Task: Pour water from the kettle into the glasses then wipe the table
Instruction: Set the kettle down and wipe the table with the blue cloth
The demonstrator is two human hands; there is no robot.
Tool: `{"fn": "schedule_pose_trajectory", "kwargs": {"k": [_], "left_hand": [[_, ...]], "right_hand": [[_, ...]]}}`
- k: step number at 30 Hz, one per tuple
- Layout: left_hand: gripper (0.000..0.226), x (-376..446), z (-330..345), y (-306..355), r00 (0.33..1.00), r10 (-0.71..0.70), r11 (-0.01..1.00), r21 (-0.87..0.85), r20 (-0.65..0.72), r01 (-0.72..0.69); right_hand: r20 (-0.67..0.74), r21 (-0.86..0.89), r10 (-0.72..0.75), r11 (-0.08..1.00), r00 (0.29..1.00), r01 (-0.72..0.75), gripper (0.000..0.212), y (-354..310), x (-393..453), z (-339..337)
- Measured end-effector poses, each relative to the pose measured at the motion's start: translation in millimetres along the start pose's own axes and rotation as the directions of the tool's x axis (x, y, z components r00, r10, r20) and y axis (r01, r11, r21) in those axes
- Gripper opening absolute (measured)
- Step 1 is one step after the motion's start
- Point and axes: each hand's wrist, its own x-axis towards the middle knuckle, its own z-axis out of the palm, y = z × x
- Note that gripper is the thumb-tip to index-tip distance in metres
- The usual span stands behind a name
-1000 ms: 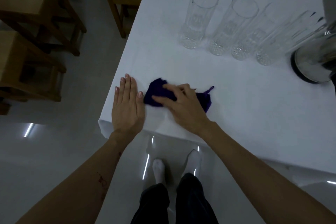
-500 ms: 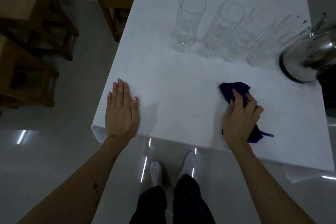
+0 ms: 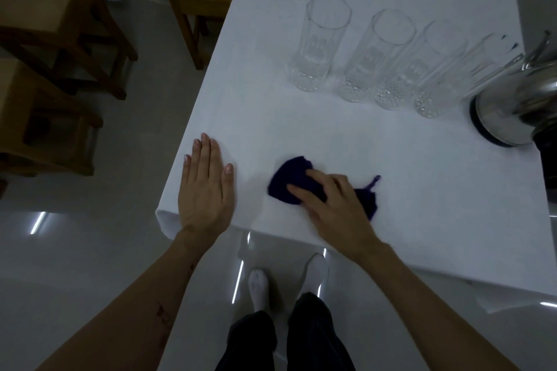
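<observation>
Head view, from my remote seat: at nine o'clock my left hand (image 3: 205, 190) lies flat, fingers straight and together, pressing the white table (image 3: 391, 184) near its corner and gripping nothing. Just to its right, toward six o'clock, my right hand (image 3: 334, 205) presses down on a dark blue cloth (image 3: 291, 179), fingers spread over the bunched fabric; whether they curl to pinch it I cannot tell. I judge the cloth soft, light and limp, likely to crumple or slip from under a loose palm, so the bunched middle is the place to hold. At twelve to one o'clock stand four tall glasses (image 3: 322, 45) in a touching row; clear, thin and top-heavy, they look fragile and easy to knock. At three o'clock sits the shiny metal kettle (image 3: 512, 111), probably heavy and slick; its handle is mostly cut off by the frame's edge.
</observation>
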Motion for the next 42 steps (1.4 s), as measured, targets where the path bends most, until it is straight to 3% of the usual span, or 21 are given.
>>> {"fn": "schedule_pose_trajectory", "kwargs": {"k": [2,4,5,7,9,10,11,13,18,21,23,25,27,29,31,33,35,38,42], "left_hand": [[0.063,0.0,-0.2,0.2,1.0,0.006,1.0,-0.001,-0.001,-0.006],[0.064,0.5,-0.7,0.9,1.0,0.008,1.0,0.002,-0.004,-0.008],[0.064,0.5,-0.5,1.2,1.0,0.009,1.0,0.007,-0.006,-0.009],[0.064,0.6,-0.3,1.9,1.0,0.01,1.0,0.009,-0.008,-0.01],[0.064,0.2,-0.2,2.0,1.0,0.006,1.0,-0.004,-0.003,-0.006],[0.064,0.0,-0.3,1.7,1.0,0.004,1.0,-0.01,-0.002,-0.004],[0.064,0.2,-0.5,1.4,1.0,0.003,1.0,-0.015,-0.003,-0.003],[0.064,0.7,-1.0,1.4,1.0,0.005,1.0,-0.022,-0.006,-0.005],[0.065,0.7,-2.0,2.1,1.0,0.007,0.999,-0.043,-0.02,-0.008],[0.064,0.6,-1.5,0.2,1.0,0.004,0.998,-0.059,-0.01,-0.005],[0.063,0.9,-1.2,-1.2,1.0,0.002,0.998,-0.064,-0.005,-0.003],[0.063,1.0,-1.8,-2.2,1.0,0.006,0.998,-0.062,-0.006,-0.006],[0.063,0.7,-2.6,-2.4,1.0,0.012,0.998,-0.066,-0.008,-0.013],[0.064,0.9,-3.0,-1.3,1.0,0.013,0.997,-0.078,-0.018,-0.015],[0.064,1.3,-2.3,-0.6,1.0,0.005,0.996,-0.084,-0.025,-0.008],[0.063,1.0,-0.5,-1.5,1.0,0.002,0.997,-0.081,-0.027,-0.004],[0.06,0.6,1.1,-3.1,1.0,0.002,0.997,-0.074,-0.022,-0.004],[0.059,0.9,1.0,-2.8,1.0,0.003,0.996,-0.089,-0.03,-0.006],[0.061,0.3,-0.4,-3.6,0.999,0.003,0.994,-0.107,-0.038,-0.007]], "right_hand": [[-0.052,-0.06,0.091,0.994,0.994,-0.094,0.045,25.3,-11.2,-11.5],[-0.165,-0.093,0.327,0.934,0.931,-0.345,0.04,39.3,-10.8,-16.2],[-0.234,-0.096,0.473,0.858,0.849,-0.505,0.037,40.6,-4.6,-14.4],[-0.342,-0.027,0.728,0.624,0.593,-0.781,0.034,35.2,20.7,-6.9],[-0.353,0.094,0.878,0.378,0.324,-0.921,0.037,24.0,56.8,1.2],[-0.327,0.13,0.917,0.284,0.23,-0.95,0.04,17.8,75.4,5.1],[-0.303,0.135,0.935,0.232,0.183,-0.963,0.044,11.0,92.7,9.7],[-0.274,0.101,0.936,0.257,0.222,-0.961,0.054,-5.7,121.6,18.7],[-0.137,0.063,0.809,0.582,0.571,-0.81,0.06,-59.8,163.9,39.4],[-0.038,0.072,0.541,0.84,0.84,-0.538,0.054,-76.5,154.3,42.3],[0.001,0.065,0.286,0.956,0.958,-0.285,0.056,-69.0,131.3,39.9],[0.013,0.023,0.112,0.993,0.994,-0.112,0.057,-46.2,103.7,34.4],[-0.026,-0.035,0.083,0.996,0.996,-0.084,0.057,-17.6,80.3,23.0],[-0.095,-0.061,0.22,0.972,0.971,-0.226,0.052,5.1,72.8,13.5],[-0.157,-0.032,0.414,0.905,0.897,-0.423,0.045,13.2,88.7,14.3],[-0.157,0.01,0.5,0.863,0.852,-0.505,0.046,6.0,115.6,22.1],[-0.107,0.02,0.422,0.906,0.9,-0.422,0.049,-9.4,134.3,31.2],[-0.021,0.047,0.174,0.984,0.984,-0.173,0.05,-34.4,128.5,36.3],[0.034,0.105,-0.072,0.992,0.997,0.068,0.05,-50.0,67.2,26.3]]}}
